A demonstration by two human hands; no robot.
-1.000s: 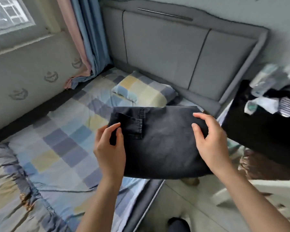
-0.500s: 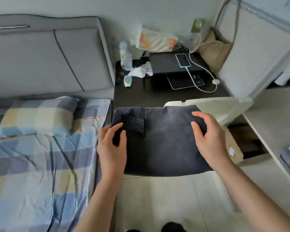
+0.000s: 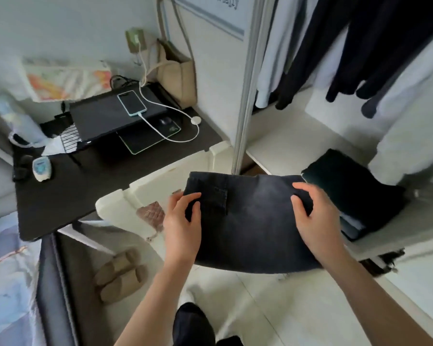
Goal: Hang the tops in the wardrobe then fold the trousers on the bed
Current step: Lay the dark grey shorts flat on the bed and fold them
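Head view, looking down across a bedroom floor toward an open wardrobe.

Holding folded dark grey trousers [image 3: 250, 221] flat in mid-air at centre frame, above the pale floor tiles. Gripping the folded bundle's left edge with the left hand [image 3: 183, 227], fingers curled over the top near a back pocket. Gripping the right edge with the right hand [image 3: 315, 218], fingers likewise lying over the fabric, thumb side hidden beneath. Both bare forearms reaching up from the bottom of the frame.

Showing at right the wardrobe [image 3: 280, 143], its white shelf just beyond the trousers. Resting on that shelf at right of centre, a stack of folded dark clothes [image 3: 353, 193], just beside the right hand. Hanging in the upper right, dark and pale tops [image 3: 335, 51], behind a grey metal pole [image 3: 248, 83].

Standing at left of centre, a dark bedside table [image 3: 98, 191], carrying a phone [image 3: 131, 103] plugged into a white charging cable [image 3: 175, 136]. Lying on the floor at lower left, a pair of tan slippers [image 3: 120, 275]. Peeking in at the far lower left edge, a blue checked bed sheet [image 3: 8, 283].
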